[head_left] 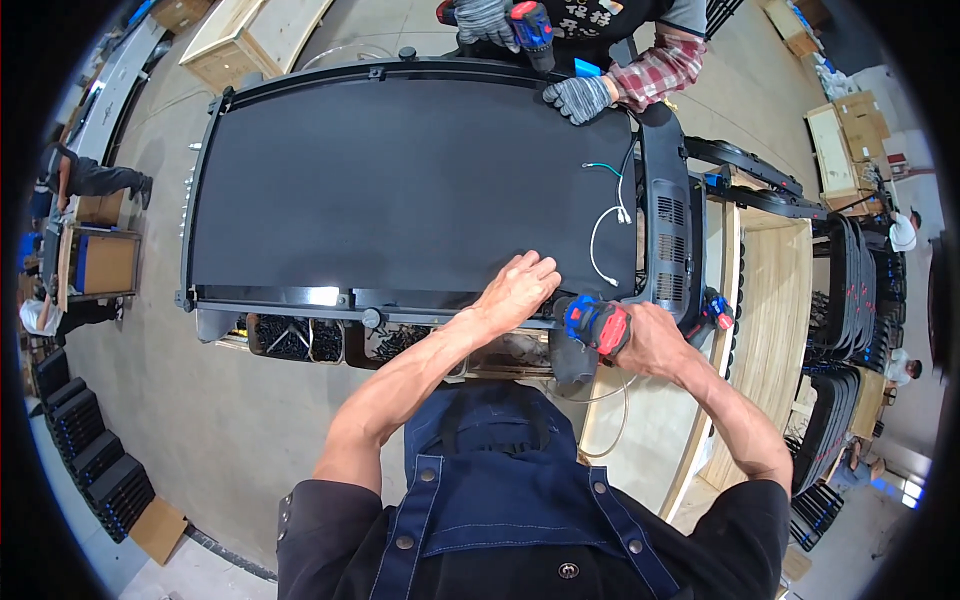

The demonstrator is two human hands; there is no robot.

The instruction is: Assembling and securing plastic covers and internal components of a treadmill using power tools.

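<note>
A large black treadmill deck (400,170) with a black frame lies flat in front of me. My left hand (518,288) rests palm down on its near edge, fingers spread, holding nothing. My right hand (650,338) grips a red, blue and black cordless screwdriver (592,328) pointed down at the near right corner of the frame. White and green loose wires (607,225) lie on the belt near the right side rail (665,215). Across the deck, another person's gloved hands (580,97) hold a second cordless driver (530,28) at the far edge.
Trays of dark screws (295,338) sit under the near edge. A wooden crate (775,300) stands to the right, with stacked black frames (850,330) beyond it. Wooden crates (250,35) are at the far left, and other people (85,180) work at the left.
</note>
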